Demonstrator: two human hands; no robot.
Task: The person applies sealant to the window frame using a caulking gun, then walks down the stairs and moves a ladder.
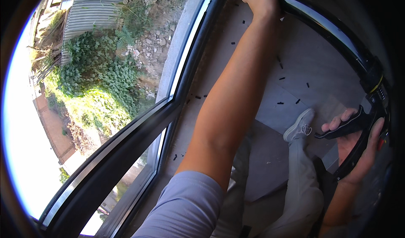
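Note:
A long, glossy black-barrelled caulking gun spans the upper right, its straight barrel bent by the lens. At the top, my left hand is closed round the barrel near its far end, beside the window frame; some of its fingers are hidden. On the right, my right hand holds the gun's handle, palm behind the grip and fingertips showing beyond the black trigger. The gun's tip lies by the frame's upper corner, and I cannot make out its contact there.
The dark window frame runs diagonally on the left, with glass, plants and a corrugated sheet beyond. Several small black pieces lie scattered on the grey tiled floor. My shoe rests among them.

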